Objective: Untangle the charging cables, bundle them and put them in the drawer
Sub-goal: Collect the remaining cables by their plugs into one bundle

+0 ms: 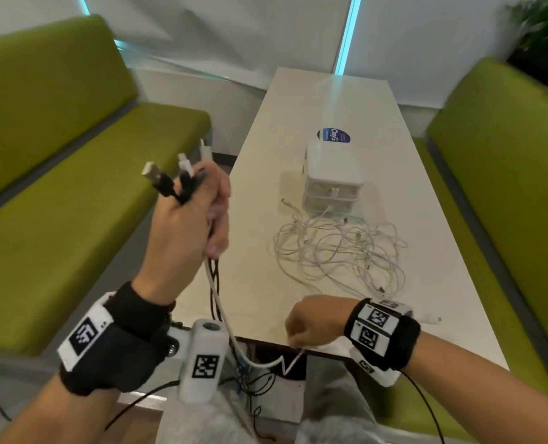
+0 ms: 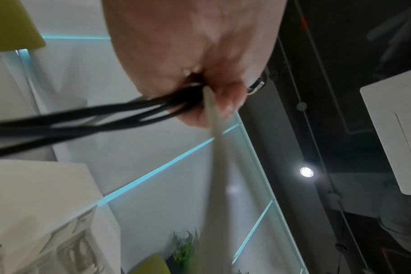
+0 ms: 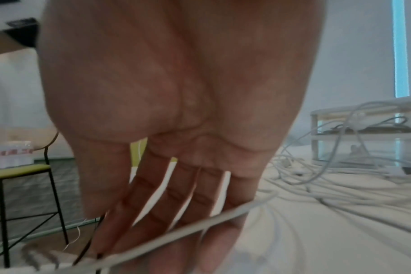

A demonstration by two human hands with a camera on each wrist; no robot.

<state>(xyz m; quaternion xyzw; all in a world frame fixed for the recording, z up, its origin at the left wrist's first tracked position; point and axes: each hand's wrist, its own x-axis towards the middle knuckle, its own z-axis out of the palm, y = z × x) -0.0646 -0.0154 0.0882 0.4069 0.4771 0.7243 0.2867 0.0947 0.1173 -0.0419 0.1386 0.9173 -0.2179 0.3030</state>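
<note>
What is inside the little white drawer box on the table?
The drawer box has see-through drawers. In the right wrist view, dark, blurry cable-like shapes show inside. The rest is too blurry to tell.

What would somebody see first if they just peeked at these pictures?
Probably the left hand, raised left of the table, gripping a bunch of black and white cables with plugs sticking up. Next, the tangled pile of white cables on the table, in front of a small drawer box. Green benches sit on both sides.

Green benches [image 1: 74, 174] flank a white table [image 1: 330, 100].
</note>
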